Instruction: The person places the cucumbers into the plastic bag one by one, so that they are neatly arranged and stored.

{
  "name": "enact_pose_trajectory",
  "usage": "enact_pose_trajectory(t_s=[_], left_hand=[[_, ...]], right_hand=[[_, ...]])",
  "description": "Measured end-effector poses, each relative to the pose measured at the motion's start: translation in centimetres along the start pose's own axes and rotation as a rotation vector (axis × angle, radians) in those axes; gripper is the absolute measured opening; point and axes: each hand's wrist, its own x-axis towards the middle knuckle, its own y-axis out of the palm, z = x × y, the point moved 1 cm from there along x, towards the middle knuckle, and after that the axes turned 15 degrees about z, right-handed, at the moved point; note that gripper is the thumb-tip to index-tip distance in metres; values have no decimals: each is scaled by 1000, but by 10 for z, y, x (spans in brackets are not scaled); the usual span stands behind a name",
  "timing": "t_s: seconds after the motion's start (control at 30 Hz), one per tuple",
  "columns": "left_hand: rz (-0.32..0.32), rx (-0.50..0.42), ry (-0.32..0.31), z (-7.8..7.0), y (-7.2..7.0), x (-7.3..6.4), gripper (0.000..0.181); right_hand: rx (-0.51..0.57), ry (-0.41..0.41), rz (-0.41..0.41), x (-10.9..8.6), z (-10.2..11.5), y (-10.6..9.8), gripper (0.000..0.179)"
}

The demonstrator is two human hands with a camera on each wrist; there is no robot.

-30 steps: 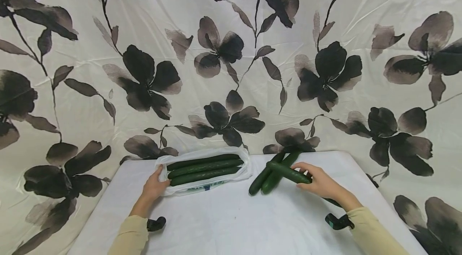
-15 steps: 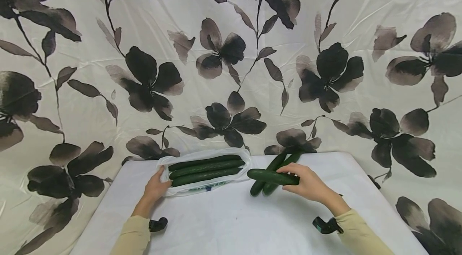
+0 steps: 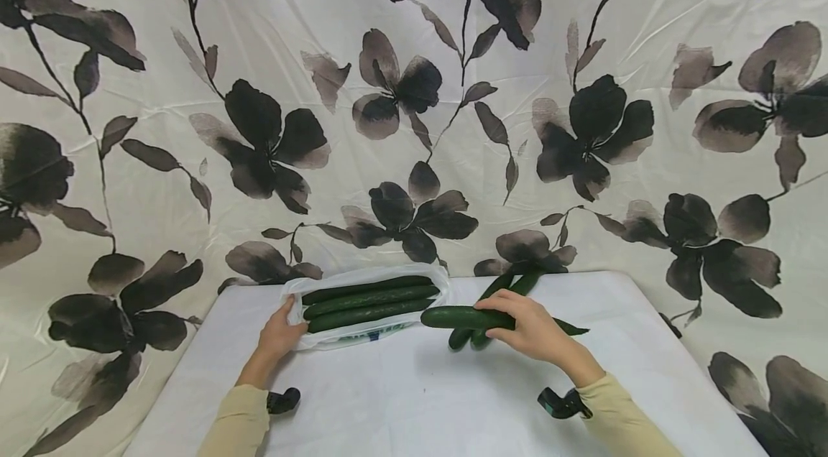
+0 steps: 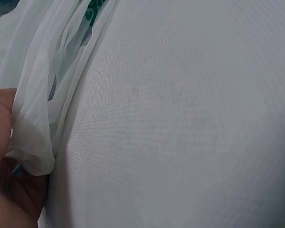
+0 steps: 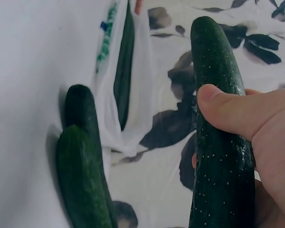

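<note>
My right hand (image 3: 532, 328) grips a dark green cucumber (image 5: 221, 156) around its middle, thumb on one side, lifted above the table. Its free end points left toward a white plastic bag (image 3: 352, 342). Three cucumbers (image 3: 370, 309) lie side by side inside the bag's opening. At the bag's left end, my left hand (image 3: 279, 332) holds the bag's edge; in the left wrist view the thin plastic (image 4: 33, 123) passes between thumb and fingers. Beneath the held cucumber, two more cucumbers (image 5: 80, 166) lie crossed on the table, partly hidden by my right hand in the head view.
A white-covered table (image 3: 401, 407) spreads out under everything. Behind it hangs a pale cloth (image 3: 401, 11) with dark flower prints, close to the table's back edge. Each wrist wears a small black camera, such as the right wrist camera (image 3: 561, 403).
My right hand has carried the cucumber leftward from over the crossed pair, turning it nearly level, with its tip now near the bag's right end. My left hand stays on the bag.
</note>
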Motion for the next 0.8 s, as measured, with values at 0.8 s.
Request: enact_pose_trajectory(t_s=[0.8], left_hand=[[14, -23, 29, 2, -5, 5, 89]], right_hand=[[3, -97, 9, 77, 15, 16, 46]])
